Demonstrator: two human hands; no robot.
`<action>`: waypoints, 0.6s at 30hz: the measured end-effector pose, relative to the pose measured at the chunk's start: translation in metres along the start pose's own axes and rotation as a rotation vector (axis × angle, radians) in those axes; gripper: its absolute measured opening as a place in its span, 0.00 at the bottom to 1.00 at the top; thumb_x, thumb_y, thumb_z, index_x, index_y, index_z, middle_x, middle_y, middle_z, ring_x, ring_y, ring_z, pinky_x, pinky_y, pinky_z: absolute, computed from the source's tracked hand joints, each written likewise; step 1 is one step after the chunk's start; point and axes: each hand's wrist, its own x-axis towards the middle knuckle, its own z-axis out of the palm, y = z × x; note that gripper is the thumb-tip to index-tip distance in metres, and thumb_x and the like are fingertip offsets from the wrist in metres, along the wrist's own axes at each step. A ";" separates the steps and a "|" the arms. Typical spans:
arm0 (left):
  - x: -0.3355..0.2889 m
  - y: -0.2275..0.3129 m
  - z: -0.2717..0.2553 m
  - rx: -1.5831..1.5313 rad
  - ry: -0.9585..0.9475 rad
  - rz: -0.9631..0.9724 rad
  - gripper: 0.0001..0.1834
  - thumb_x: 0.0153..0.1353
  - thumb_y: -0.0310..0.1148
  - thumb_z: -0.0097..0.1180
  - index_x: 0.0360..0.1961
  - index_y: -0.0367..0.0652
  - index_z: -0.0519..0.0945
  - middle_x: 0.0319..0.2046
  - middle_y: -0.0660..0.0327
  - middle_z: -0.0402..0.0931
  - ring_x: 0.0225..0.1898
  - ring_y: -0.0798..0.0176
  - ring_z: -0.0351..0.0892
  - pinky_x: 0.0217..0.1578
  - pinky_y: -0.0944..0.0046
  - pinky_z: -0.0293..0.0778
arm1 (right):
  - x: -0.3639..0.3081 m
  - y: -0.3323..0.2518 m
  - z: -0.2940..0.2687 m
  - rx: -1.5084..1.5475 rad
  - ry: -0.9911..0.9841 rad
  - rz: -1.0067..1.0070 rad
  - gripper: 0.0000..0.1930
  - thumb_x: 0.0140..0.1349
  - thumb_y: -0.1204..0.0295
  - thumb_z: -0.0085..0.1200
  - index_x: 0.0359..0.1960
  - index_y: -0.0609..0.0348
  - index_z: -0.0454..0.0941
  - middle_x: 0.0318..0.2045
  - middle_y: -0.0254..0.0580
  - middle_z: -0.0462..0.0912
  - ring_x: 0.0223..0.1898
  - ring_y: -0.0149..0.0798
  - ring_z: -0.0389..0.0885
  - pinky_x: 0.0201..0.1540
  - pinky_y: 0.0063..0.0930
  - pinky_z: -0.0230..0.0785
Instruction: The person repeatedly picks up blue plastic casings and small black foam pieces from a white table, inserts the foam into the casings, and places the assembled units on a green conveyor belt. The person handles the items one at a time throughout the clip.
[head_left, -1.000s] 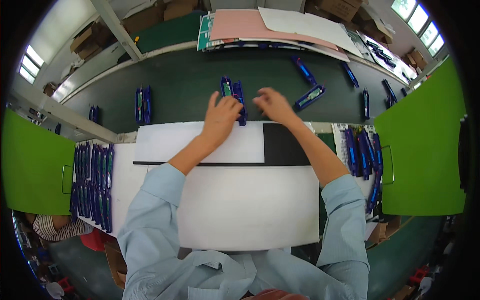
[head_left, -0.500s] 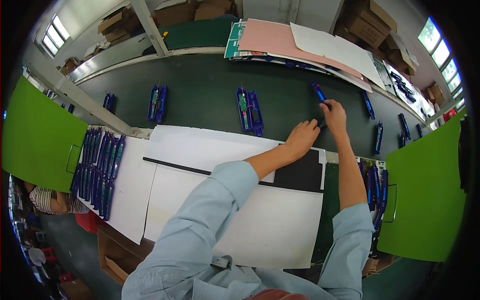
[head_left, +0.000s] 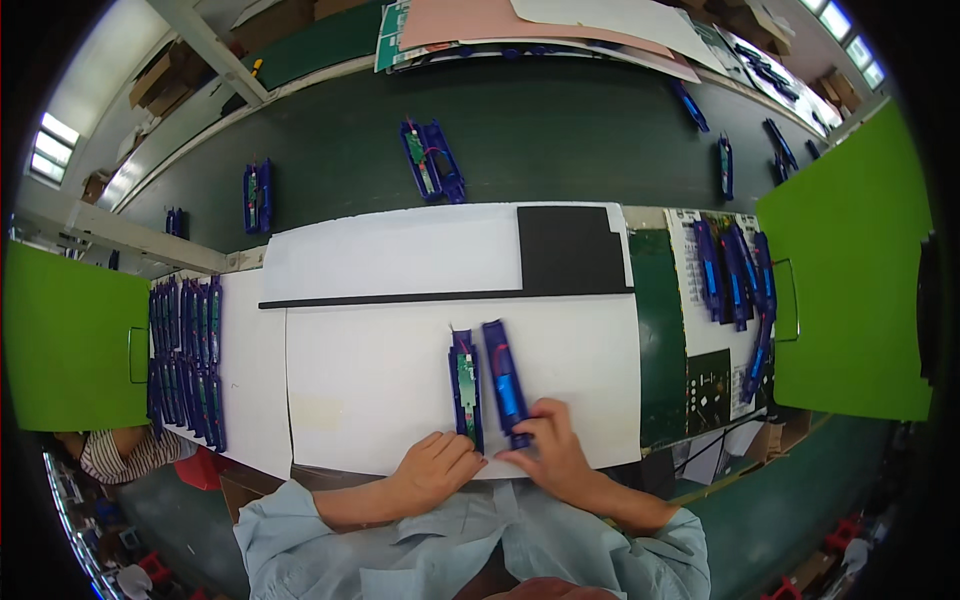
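On the white work sheet (head_left: 380,400) in front of me lie two dark blue casing halves, side by side and slightly apart. The left one, a casing half with a green circuit board (head_left: 466,385), has thin wires at its far end. My left hand (head_left: 437,470) grips its near end, with the fingers curled. The other, a casing half with a bright blue cylinder (head_left: 508,392), also shows a red wire and tilts a little leftward at the far end. My right hand (head_left: 552,452) pinches its near end between thumb and fingers.
Rows of board-filled casings (head_left: 190,360) lie at the left, beside a green panel (head_left: 80,340). More casings (head_left: 735,270) lie at the right by another green panel (head_left: 850,270). Beyond a black strip (head_left: 440,299), a dark green belt (head_left: 330,150) carries an open casing (head_left: 432,162).
Both hands have come back from the belt to the near part of the white sheet, bringing the two casing halves. The view has tipped downward. Casings on the belt appear shifted.
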 end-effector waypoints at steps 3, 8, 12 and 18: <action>0.006 0.007 -0.012 -0.127 -0.061 -0.080 0.15 0.58 0.38 0.75 0.40 0.43 0.84 0.36 0.59 0.80 0.35 0.56 0.80 0.36 0.56 0.72 | 0.012 -0.011 -0.016 0.128 -0.152 0.131 0.25 0.60 0.65 0.77 0.55 0.58 0.79 0.48 0.43 0.80 0.37 0.39 0.84 0.40 0.30 0.79; 0.128 -0.050 -0.016 -0.030 -0.007 -0.024 0.09 0.68 0.35 0.66 0.44 0.43 0.84 0.41 0.55 0.79 0.46 0.48 0.79 0.45 0.51 0.72 | 0.123 0.078 -0.100 -0.202 0.307 -0.034 0.09 0.70 0.77 0.62 0.50 0.62 0.83 0.39 0.46 0.86 0.35 0.43 0.86 0.39 0.33 0.78; 0.228 -0.093 0.030 0.020 0.137 0.182 0.23 0.64 0.42 0.70 0.59 0.49 0.84 0.61 0.57 0.78 0.66 0.49 0.72 0.64 0.48 0.67 | 0.175 0.138 -0.131 -0.365 0.356 -0.107 0.16 0.68 0.79 0.61 0.57 0.62 0.81 0.46 0.50 0.88 0.46 0.55 0.85 0.50 0.44 0.78; 0.249 -0.107 0.065 0.198 0.086 0.120 0.26 0.66 0.45 0.68 0.65 0.60 0.84 0.66 0.60 0.76 0.70 0.50 0.69 0.67 0.45 0.63 | 0.170 0.183 -0.130 -0.280 0.179 0.056 0.24 0.64 0.81 0.65 0.63 0.58 0.77 0.51 0.47 0.88 0.50 0.51 0.85 0.55 0.43 0.79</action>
